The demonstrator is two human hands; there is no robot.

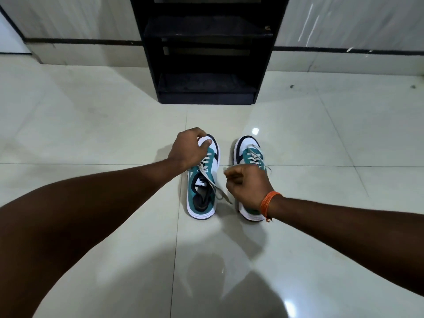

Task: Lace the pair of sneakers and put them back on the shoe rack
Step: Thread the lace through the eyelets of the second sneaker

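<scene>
Two teal, white and black sneakers stand side by side on the tiled floor, toes pointing to the black shoe rack [207, 65]. My left hand [188, 149] clasps the toe of the left sneaker [202, 196]. Its grey lace [214, 188] runs loose from the eyelets down over the shoe's right side. My right hand [249, 185], with an orange thread band on the wrist, is closed in a fist between the shoes and pinches a pale lace end at its fingertips. It covers the rear half of the right sneaker [249, 151], whose front eyelets are laced.
The rack's shelves hold no shoes. Pale glossy floor tiles [91, 134] spread on all sides. A wall with a dark skirting band [80, 41] runs behind the rack. My shadow falls on the floor near the bottom edge.
</scene>
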